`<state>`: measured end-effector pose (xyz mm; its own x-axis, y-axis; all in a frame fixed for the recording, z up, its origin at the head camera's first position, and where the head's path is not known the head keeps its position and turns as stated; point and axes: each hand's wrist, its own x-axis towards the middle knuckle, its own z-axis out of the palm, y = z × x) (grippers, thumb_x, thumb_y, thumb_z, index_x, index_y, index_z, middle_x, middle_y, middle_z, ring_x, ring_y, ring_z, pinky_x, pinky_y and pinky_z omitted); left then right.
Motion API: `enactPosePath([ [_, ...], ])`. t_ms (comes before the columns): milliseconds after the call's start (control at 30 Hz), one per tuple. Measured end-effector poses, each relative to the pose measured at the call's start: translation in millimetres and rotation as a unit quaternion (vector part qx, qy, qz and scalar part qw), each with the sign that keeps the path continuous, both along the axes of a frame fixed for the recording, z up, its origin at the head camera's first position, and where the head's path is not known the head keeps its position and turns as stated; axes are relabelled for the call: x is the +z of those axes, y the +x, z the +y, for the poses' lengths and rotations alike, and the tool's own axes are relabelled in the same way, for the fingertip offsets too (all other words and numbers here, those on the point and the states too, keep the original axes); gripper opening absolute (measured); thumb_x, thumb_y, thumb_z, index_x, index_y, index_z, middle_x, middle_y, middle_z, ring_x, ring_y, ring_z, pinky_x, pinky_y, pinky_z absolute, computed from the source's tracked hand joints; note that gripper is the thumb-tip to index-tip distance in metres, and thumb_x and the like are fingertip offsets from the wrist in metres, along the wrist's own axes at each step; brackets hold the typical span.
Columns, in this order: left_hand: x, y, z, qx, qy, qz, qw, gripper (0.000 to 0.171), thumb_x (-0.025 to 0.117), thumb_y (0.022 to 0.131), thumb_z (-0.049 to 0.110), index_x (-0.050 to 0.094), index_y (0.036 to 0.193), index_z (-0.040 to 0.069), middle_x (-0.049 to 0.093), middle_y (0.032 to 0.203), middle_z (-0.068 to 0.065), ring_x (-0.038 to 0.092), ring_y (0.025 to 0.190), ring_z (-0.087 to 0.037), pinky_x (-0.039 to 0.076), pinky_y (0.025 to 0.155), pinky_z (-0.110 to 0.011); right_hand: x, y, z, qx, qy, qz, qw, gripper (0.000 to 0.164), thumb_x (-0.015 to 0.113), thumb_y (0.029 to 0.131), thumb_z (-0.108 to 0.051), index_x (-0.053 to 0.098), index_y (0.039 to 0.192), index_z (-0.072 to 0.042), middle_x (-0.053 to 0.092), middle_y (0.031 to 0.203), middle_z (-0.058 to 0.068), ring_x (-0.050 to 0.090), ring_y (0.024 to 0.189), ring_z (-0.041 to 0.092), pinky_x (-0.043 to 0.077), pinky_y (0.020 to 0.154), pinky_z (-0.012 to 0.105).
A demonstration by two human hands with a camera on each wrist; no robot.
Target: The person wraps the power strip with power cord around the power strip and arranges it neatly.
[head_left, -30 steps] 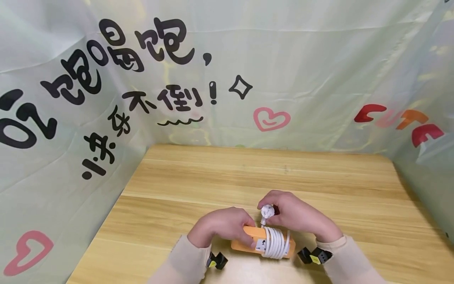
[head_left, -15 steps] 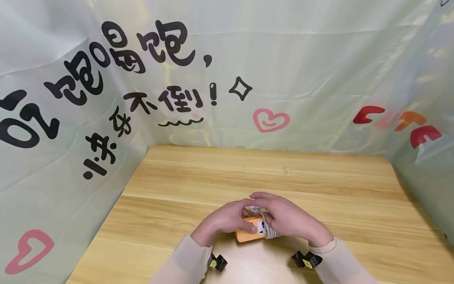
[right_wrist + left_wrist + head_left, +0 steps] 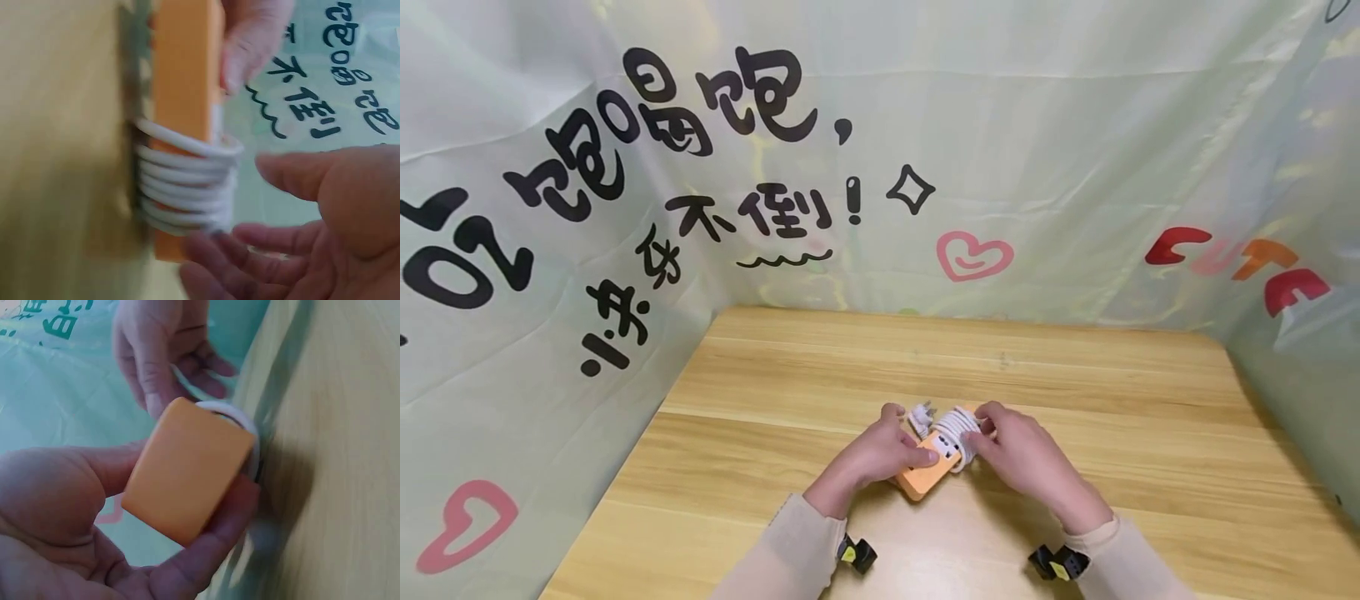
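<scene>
An orange power strip (image 3: 919, 479) is held at an angle over the table, with a white cord (image 3: 957, 427) wound several times around its far part. My left hand (image 3: 880, 450) grips the near end, thumb on top and fingers beneath. The white plug (image 3: 921, 418) sticks out beyond the left fingers, its prongs pointing away. At the cord-wrapped end is my right hand (image 3: 1030, 454); the right wrist view shows its thumb apart from the coils (image 3: 184, 187) and its fingers spread beside the strip's end. Whether those fingertips touch the cord is blurred.
The wooden table (image 3: 820, 375) reaches back to a pale fabric backdrop (image 3: 1075, 167) with printed lettering and hearts. Fabric also hangs along the left and right sides. A small black camera (image 3: 857, 553) sits at the left wrist, and another camera (image 3: 1060, 563) at the right.
The power strip has turned from lying crosswise to slanting away to the right. The plug has shifted left, out of the right hand's fingers. The right hand has moved to the coiled end.
</scene>
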<state>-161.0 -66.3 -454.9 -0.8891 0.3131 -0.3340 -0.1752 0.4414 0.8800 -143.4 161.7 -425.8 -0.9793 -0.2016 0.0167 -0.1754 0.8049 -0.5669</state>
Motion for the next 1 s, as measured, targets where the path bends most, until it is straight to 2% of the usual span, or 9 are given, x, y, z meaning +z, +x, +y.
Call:
enactPosePath([
  [67,0.1,1.0,2.7,-0.002,-0.001,0.002,1.0000,0.091,0.087,0.088,0.028,0.031,0.153,-0.002,0.062,0.105,-0.012,0.065,0.083,-0.023,0.051,0.071,-0.035,-4.1,0.1,-1.5,-0.005,0.001,-0.023,1.000,0.048,0.078,0.096,-0.031,0.065,0.129,0.001,0.073,0.110,0.012,0.068,0.092,0.020,0.057,0.078,0.043],
  [100,-0.2,1.7,4.5,-0.006,-0.004,0.007,0.9999,0.088,0.086,0.089,0.029,0.033,0.152,-0.001,0.062,0.104,-0.012,0.064,0.083,-0.023,0.050,0.071,-0.035,-6.4,0.0,-2.5,-0.006,0.002,-0.026,1.000,0.052,0.080,0.094,-0.032,0.064,0.130,0.002,0.072,0.111,0.013,0.067,0.092,0.021,0.057,0.078,0.043],
  [200,-2.0,4.8,10.6,-0.022,-0.009,0.019,0.9996,0.062,0.084,0.091,0.028,0.049,0.134,0.001,0.063,0.098,-0.011,0.063,0.078,-0.022,0.050,0.067,-0.035,-13.0,-1.5,-5.1,-0.008,-0.004,-0.011,1.000,0.057,0.083,0.091,-0.026,0.062,0.136,0.003,0.068,0.118,0.018,0.065,0.092,0.022,0.056,0.078,0.044],
  [300,-3.3,7.9,16.7,-0.030,-0.016,0.023,0.9992,0.035,0.079,0.096,0.027,0.060,0.113,0.004,0.066,0.089,-0.008,0.065,0.072,-0.019,0.056,0.062,-0.034,-19.6,-4.6,-4.9,-0.007,-0.012,0.016,1.000,0.051,0.081,0.092,-0.015,0.063,0.136,0.003,0.066,0.125,0.022,0.068,0.094,0.024,0.058,0.079,0.044],
  [367,-2.8,9.1,20.1,-0.033,-0.027,0.027,0.9987,0.025,0.077,0.098,0.027,0.065,0.102,0.006,0.069,0.082,-0.007,0.067,0.066,-0.018,0.059,0.058,-0.034,-23.2,-7.5,-3.8,-0.004,-0.022,0.031,0.999,0.046,0.078,0.094,-0.010,0.064,0.136,0.002,0.065,0.129,0.022,0.071,0.098,0.027,0.060,0.081,0.046],
  [533,-0.8,10.0,25.3,-0.029,-0.068,0.057,0.9956,0.024,0.077,0.098,0.030,0.066,0.089,0.010,0.070,0.071,-0.009,0.067,0.056,-0.019,0.057,0.053,-0.032,-27.5,-11.4,0.4,0.014,-0.033,0.043,0.998,0.042,0.075,0.096,-0.009,0.064,0.135,0.001,0.064,0.134,0.021,0.072,0.106,0.032,0.060,0.086,0.049],
  [733,1.1,10.5,25.2,-0.011,-0.084,0.108,0.9906,0.023,0.073,0.099,0.032,0.061,0.093,0.013,0.070,0.068,-0.007,0.065,0.052,-0.020,0.048,0.049,-0.031,-26.1,-10.5,3.2,0.020,-0.037,0.032,0.999,0.048,0.076,0.096,-0.017,0.063,0.137,0.003,0.063,0.135,0.023,0.072,0.107,0.034,0.060,0.087,0.051],
  [1000,5.6,10.9,19.6,0.007,-0.062,0.099,0.9932,0.018,0.069,0.102,0.029,0.062,0.094,0.014,0.070,0.070,-0.008,0.064,0.052,-0.022,0.047,0.048,-0.030,-22.6,-9.4,5.1,0.008,-0.027,0.026,0.999,0.050,0.078,0.095,-0.024,0.064,0.136,0.000,0.064,0.135,0.021,0.070,0.108,0.033,0.059,0.087,0.051],
])
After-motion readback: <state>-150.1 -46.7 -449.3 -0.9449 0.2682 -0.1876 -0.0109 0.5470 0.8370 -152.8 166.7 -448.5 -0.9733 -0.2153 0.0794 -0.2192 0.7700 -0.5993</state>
